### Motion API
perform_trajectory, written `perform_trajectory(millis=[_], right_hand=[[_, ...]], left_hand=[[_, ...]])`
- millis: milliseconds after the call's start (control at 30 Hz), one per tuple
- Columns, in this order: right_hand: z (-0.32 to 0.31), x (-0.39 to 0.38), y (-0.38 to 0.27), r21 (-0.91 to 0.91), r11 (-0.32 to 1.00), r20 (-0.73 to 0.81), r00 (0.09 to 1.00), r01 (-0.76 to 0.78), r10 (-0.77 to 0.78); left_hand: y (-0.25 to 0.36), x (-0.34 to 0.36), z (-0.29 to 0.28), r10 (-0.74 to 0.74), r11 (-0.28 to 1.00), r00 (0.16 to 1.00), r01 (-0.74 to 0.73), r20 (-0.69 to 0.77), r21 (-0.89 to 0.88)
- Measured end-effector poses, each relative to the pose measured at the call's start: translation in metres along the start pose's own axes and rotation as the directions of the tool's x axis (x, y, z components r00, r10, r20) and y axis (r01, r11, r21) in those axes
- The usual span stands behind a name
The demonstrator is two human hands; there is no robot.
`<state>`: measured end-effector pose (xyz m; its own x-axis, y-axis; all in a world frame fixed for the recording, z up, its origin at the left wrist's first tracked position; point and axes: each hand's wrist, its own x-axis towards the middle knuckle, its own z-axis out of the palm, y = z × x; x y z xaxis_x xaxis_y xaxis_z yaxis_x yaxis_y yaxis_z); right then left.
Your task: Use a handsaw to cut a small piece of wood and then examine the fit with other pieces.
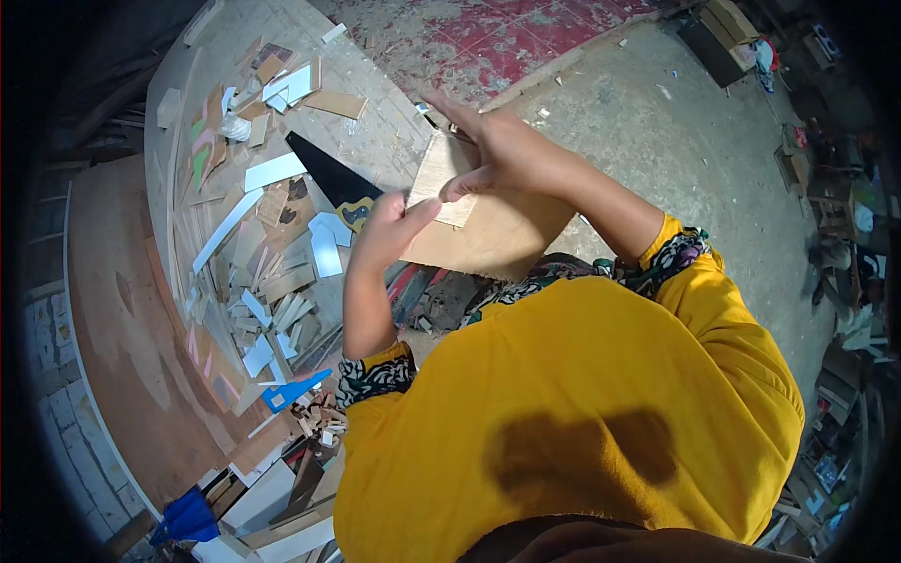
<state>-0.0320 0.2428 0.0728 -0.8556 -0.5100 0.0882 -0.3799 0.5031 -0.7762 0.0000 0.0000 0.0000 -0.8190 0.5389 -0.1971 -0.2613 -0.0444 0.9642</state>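
My left hand [394, 230] grips the left edge of a small pale plywood piece [449, 206] lying on a larger tan board [507, 235], its thumb pressing the surface. My right hand [502, 150] is over the upper part of the small piece, thumb down on it, index finger stretched along the far edge; the other fingertips are hidden. A hand saw [324, 169], with a black blade and yellow-and-black handle, lies just left of my hands on the work surface, near white and brown offcuts [272, 169].
A wooden worktop [206, 38] covered in scraps spreads to the left, beside a long brown board [117, 310]. A blue plastic tool [296, 389] lies lower left. Concrete floor [657, 131], red tiles [526, 38], a box [723, 23] and clutter [835, 235] are beyond, at top and right.
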Motion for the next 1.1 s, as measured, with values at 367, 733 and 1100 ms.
perform_trajectory(millis=[367,733,1100], right_hand=[[-0.025,-0.006,0.033,0.056,0.990,0.082,0.988,0.130,-0.134],[-0.019,-0.012,0.024,0.018,0.979,0.017,0.979,0.201,-0.202],[0.008,-0.015,0.015,-0.375,0.895,-0.105,0.948,0.241,-0.299]], left_hand=[[0.001,-0.016,0.039,0.102,0.982,0.958,-0.140,-0.268,-0.126],[0.001,-0.026,0.052,0.117,0.989,0.941,-0.139,-0.318,-0.047],[-0.007,-0.016,0.065,0.051,0.976,0.882,-0.143,-0.468,-0.163]])
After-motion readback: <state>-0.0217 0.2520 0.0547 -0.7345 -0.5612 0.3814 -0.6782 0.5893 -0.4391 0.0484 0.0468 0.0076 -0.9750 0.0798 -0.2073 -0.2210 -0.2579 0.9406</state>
